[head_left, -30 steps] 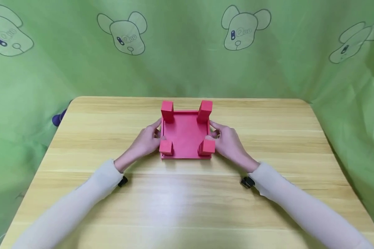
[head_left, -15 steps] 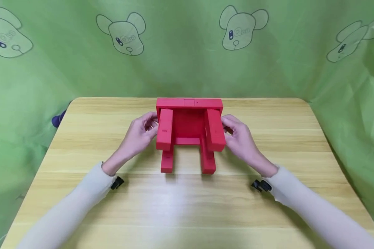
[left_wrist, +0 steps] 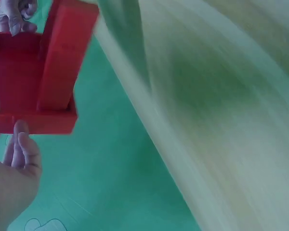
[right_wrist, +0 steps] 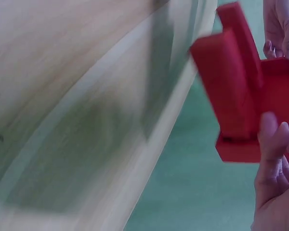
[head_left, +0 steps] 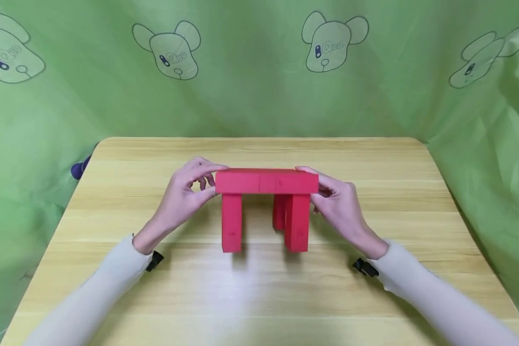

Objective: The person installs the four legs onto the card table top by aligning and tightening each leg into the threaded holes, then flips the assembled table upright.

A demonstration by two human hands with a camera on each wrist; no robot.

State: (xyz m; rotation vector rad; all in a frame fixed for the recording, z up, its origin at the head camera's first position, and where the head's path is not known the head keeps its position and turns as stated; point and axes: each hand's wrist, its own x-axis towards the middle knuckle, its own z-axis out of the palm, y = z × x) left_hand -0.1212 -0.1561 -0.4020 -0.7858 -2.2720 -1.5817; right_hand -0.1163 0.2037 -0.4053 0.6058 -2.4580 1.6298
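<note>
A small red toy stool [head_left: 265, 182], with a square top and block legs, is held legs down over the wooden table. My left hand [head_left: 186, 190] pinches the left side of the stool's top, thumb below and fingers along the upper edge. On the opposite side my right hand [head_left: 339, 202] grips the top in the same way. The stool's hollow underside [left_wrist: 14, 82] shows in the left wrist view, with the legs rising from its corners. One back leg is hidden in the head view. The right wrist view shows a red leg [right_wrist: 221, 86] close to the right thumb.
The wooden table [head_left: 259, 298] spreads out below the stool and both arms. A green curtain [head_left: 251, 86] printed with animal heads hangs behind it. A dark purple object [head_left: 78, 169] sits beyond the table's left edge. Black devices [head_left: 365, 267] sit at the sleeve cuffs.
The stool has turned from legs up, through a tilt with its legs toward me, to legs down. Both hands have stayed at its sides and moved slightly apart.
</note>
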